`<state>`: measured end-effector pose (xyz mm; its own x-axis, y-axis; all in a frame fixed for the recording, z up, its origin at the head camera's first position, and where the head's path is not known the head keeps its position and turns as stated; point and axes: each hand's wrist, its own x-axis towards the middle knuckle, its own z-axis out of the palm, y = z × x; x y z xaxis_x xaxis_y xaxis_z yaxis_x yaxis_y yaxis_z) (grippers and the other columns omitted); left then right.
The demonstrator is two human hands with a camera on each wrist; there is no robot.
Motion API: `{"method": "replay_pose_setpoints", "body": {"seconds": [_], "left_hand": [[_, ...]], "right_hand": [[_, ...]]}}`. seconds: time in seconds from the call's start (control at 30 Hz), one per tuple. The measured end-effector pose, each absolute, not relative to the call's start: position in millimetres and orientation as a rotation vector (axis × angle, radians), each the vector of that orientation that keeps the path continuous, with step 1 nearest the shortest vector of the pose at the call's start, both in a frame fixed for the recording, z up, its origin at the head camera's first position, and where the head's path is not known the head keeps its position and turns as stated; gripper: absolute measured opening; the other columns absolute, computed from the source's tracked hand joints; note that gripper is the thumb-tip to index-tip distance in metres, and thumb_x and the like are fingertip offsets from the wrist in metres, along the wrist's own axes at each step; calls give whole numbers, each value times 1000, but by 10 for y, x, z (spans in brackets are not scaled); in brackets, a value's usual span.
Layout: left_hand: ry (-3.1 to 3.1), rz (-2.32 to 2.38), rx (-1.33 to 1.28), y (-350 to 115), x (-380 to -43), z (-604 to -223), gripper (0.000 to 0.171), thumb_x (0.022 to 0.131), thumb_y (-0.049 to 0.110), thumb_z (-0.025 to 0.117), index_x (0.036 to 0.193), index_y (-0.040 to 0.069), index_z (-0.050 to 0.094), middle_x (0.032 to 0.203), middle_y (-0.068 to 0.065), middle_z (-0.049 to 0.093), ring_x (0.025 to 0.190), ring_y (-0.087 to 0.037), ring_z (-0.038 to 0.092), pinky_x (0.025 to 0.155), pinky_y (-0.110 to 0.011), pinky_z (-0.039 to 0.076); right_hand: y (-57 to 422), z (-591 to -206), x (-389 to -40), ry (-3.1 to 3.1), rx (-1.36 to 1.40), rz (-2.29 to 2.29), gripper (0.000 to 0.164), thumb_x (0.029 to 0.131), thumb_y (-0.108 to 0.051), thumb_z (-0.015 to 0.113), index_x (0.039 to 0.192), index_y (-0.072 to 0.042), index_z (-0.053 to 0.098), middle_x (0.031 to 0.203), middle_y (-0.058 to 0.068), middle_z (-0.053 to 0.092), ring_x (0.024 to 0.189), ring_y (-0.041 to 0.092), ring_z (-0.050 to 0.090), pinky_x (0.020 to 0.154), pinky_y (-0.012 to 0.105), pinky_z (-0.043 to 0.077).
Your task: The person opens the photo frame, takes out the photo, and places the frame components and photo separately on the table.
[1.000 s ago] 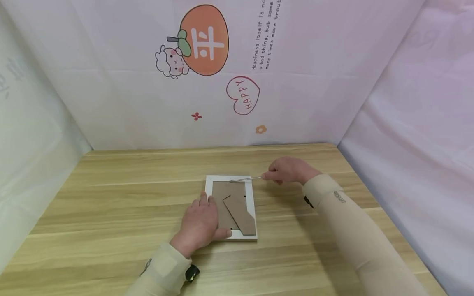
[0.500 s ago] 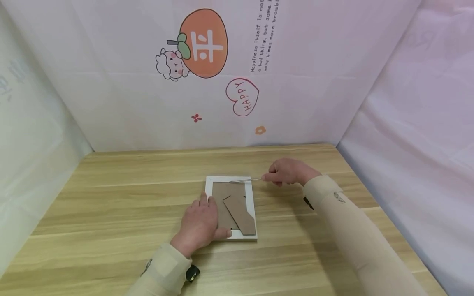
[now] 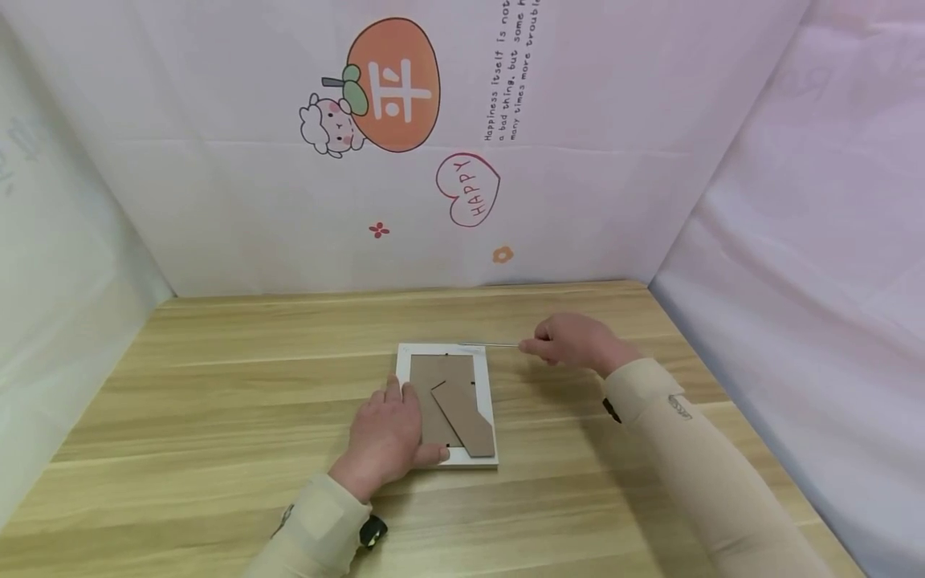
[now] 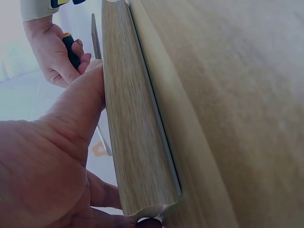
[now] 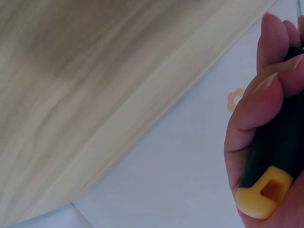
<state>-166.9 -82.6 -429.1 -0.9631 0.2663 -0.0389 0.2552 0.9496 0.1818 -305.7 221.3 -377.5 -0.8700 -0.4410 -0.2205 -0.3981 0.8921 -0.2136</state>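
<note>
A white picture frame (image 3: 491,409) lies back side up on the wooden table, its brown backing board (image 3: 432,371) and angled stand flap (image 3: 466,417) showing. My left hand (image 3: 386,437) rests on its near left corner, fingers along the left side and thumb on the near border. To the right, my right hand (image 3: 574,341) grips a screwdriver (image 5: 273,147) by its dark handle with a yellow end. The screwdriver's thin metal shaft (image 3: 499,345) points left, and its tip is at the frame's far border. Small dark tabs (image 3: 446,354) show at the backing's edges.
The wooden table (image 3: 238,385) extends around the frame. A white printed cloth (image 3: 289,217) hangs along its far edge, with more white cloth (image 3: 817,265) at the sides.
The screwdriver's tip has shifted from the backing's far edge onto the frame's far border, and my right hand has moved slightly right. A dark tab now shows there. The left hand stays put.
</note>
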Motion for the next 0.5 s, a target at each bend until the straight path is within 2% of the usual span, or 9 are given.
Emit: {"method": "replay_pose_setpoints", "body": {"seconds": [0.2,0.4,0.5], "left_hand": [[3054,275,408,-813,-1657,-4287,113,71,72,68,139,-14,40,145,-40,34,125,-47,45,101,-54,41],[3057,262,403,-801,-1653,-4287,114,71,73,67,139,-14,40,145,-40,34,122,-46,47,100,-53,42],[3057,247,394,-795,-1659,-4290,114,71,73,67,139,-14,40,145,-40,34,120,-46,48,99,-53,43]], "right_hand": [[2155,-3800,-2968,2836,-626,-227,50,93,-61,48,67,-19,56,65,-7,58,59,13,48,53,33,38],[2099,-3833,-2900,2909,-685,-208,50,93,-61,48,62,-21,49,57,-7,42,54,11,39,49,31,30],[2069,-3857,-2873,2930,-730,-153,50,93,-62,46,62,-22,49,56,-8,40,53,10,38,48,31,30]]}}
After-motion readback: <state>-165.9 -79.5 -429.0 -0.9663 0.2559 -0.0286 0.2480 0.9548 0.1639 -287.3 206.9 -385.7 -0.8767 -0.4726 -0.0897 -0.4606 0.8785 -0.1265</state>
